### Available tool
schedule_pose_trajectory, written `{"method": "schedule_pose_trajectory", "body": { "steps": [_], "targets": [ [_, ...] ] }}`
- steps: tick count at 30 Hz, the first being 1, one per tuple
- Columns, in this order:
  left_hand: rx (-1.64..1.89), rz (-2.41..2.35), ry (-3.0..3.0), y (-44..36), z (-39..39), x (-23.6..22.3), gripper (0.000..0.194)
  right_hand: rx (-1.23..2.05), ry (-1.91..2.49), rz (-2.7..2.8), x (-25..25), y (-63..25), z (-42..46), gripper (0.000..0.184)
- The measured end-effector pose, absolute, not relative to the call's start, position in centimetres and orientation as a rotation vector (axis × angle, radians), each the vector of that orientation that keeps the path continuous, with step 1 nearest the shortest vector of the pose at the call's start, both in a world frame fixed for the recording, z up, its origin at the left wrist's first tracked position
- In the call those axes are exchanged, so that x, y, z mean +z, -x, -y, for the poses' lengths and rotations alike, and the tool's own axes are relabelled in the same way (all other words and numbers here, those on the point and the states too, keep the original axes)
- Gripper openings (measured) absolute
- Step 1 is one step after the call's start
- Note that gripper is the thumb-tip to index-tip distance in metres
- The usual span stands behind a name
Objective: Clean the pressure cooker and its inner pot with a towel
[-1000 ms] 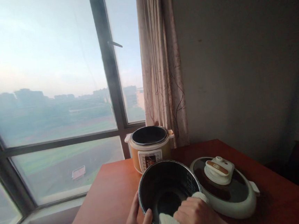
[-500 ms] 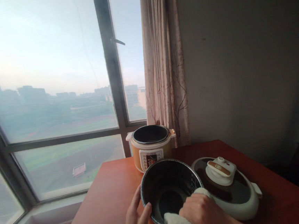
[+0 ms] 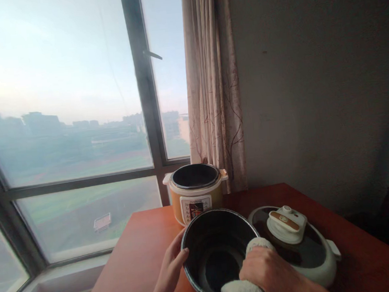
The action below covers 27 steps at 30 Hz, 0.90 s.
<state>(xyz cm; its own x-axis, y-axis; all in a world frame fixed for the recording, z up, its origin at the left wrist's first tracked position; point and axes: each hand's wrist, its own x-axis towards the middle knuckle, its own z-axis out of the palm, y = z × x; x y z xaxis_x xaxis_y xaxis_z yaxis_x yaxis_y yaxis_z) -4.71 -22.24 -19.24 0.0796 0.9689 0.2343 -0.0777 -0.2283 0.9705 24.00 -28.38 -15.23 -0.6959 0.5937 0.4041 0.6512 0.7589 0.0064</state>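
A dark inner cooking pot (image 3: 220,252) is tilted toward me at the table's near side, its mouth facing up. My left hand (image 3: 169,271) grips its left rim, thumb over the edge and fingers along the outside. On the right, my right hand (image 3: 268,269) is closed around a whitish cloth (image 3: 243,291), which bulges out on both sides of the fist and lies against the pot's right rim. Behind the pot stands the cooker body (image 3: 197,193), gold and white, with a control panel in front and its top uncovered.
The cooker lid (image 3: 298,246), pale with a dark top and a white-and-brown handle, lies on the red-brown table (image 3: 123,266) at right. A window (image 3: 77,129) and a curtain (image 3: 211,85) rise behind; a grey wall (image 3: 312,85) is to the right.
My right hand and the cloth have moved slightly right along the pot's rim. My left hand has shifted a little to the left and up, still on the pot.
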Motion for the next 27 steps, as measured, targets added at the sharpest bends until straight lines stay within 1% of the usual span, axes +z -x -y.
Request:
{"method": "schedule_pose_trajectory", "body": {
  "steps": [2, 4, 7, 10, 12, 14, 16, 22, 25, 27],
  "targets": [
    [1.468, -1.101, -1.285, 4.1, 22.9, -20.5, 0.073, -0.232, 0.963, 2.556, -16.0, -23.7, 28.2, 0.020],
    [1.554, -1.248, -1.241, 3.2, 24.3, -21.9, 0.071, -0.265, 0.956, 2.541, -16.8, -23.3, 28.1, 0.022],
    [1.684, -1.394, -1.417, 1.6, 27.0, -23.6, 0.065, -0.340, 0.957, 2.511, -18.2, -21.8, 27.8, 0.024],
    [1.802, -1.473, -1.566, 0.4, 28.7, -24.8, 0.067, -0.424, 0.950, 2.453, -19.7, -19.6, 27.9, 0.018],
    [1.787, -1.506, -1.536, 0.2, 29.0, -25.3, 0.063, -0.489, 0.940, 2.386, -20.4, -18.2, 27.9, 0.018],
    [1.754, -1.495, -1.497, 0.6, 28.9, -25.2, 0.056, -0.537, 0.917, 2.324, -20.8, -17.4, 28.0, 0.019],
    [1.723, -1.443, -1.497, 1.4, 28.8, -24.8, 0.051, -0.537, 0.890, 2.300, -20.7, -17.3, 28.2, 0.019],
    [1.514, -1.226, -1.534, 3.7, 28.1, -22.6, 0.061, -0.447, 0.805, 2.400, -19.0, -19.8, 28.3, 0.017],
    [1.435, -1.126, -1.542, 4.5, 26.6, -21.5, 0.066, -0.358, 0.782, 2.521, -17.5, -22.1, 28.1, 0.021],
    [1.344, -1.039, -1.543, 5.1, 25.4, -20.6, 0.069, -0.274, 0.789, 2.602, -16.5, -23.7, 27.9, 0.020]
  ]
}}
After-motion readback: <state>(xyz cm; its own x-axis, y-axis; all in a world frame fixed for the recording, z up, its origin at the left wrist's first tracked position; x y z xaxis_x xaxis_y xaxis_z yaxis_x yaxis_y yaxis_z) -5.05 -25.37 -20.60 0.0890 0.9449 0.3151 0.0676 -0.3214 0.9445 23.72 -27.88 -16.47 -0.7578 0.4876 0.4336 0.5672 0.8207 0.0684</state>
